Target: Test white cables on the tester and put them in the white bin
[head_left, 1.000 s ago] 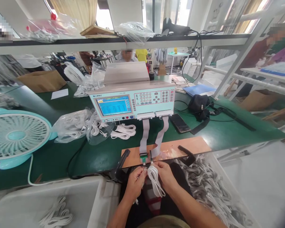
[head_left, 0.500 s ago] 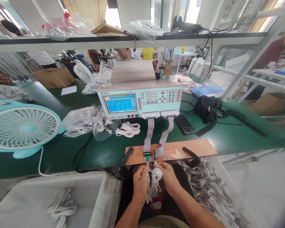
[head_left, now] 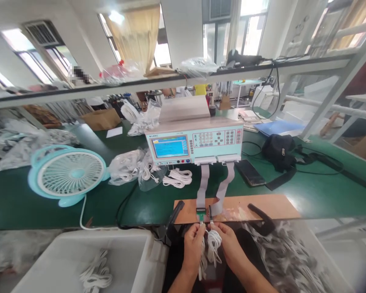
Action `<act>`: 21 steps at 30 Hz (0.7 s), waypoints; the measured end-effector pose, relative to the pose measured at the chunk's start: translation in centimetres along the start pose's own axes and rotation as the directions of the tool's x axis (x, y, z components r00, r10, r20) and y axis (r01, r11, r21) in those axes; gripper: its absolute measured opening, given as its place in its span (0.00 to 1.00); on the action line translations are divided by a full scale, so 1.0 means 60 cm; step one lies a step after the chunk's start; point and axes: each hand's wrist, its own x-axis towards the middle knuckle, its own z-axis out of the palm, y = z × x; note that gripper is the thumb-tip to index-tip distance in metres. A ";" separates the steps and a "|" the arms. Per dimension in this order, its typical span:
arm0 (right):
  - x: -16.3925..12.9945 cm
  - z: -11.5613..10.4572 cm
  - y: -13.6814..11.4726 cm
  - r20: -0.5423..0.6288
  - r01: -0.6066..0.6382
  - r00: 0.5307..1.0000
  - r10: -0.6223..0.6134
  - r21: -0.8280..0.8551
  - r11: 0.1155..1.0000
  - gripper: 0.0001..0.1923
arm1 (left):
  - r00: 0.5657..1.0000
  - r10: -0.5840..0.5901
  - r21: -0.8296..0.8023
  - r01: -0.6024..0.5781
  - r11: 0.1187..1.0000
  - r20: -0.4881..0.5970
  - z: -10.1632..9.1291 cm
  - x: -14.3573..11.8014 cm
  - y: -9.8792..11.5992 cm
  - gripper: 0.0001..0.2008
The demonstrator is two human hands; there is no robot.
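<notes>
My left hand and my right hand each pinch one end of a coiled white cable. The two ends sit at small connectors on the front edge of a brown board. Two grey ribbon cables run from those connectors up to a pale blue test machine with a lit blue screen. The cable's loops hang down between my hands.
A white bin with a few coiled cables stands at lower left. A heap of white cables lies at lower right. A turquoise fan, bagged cables, a phone and a black pouch rest on the green bench.
My hands have brought the cable's two ends up to the connectors on the board's edge. The camera has tilted up and panned left, so everything sits lower and further right in view.
</notes>
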 end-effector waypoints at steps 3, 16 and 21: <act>0.001 0.001 0.000 0.035 -0.014 0.999 0.014 0.024 1.000 0.18 | 0.999 -0.029 -0.020 0.030 0.999 0.028 0.001 0.002 0.009 0.21; -0.003 0.009 0.001 0.004 -0.025 1.000 0.025 0.054 0.998 0.21 | 0.999 -0.035 -0.056 0.035 0.998 -0.007 0.004 0.014 -0.003 0.25; 0.006 0.009 0.008 -0.070 0.066 0.995 -0.068 -0.032 0.997 0.23 | 0.998 -0.040 -0.064 0.038 0.997 -0.042 0.005 0.013 -0.003 0.22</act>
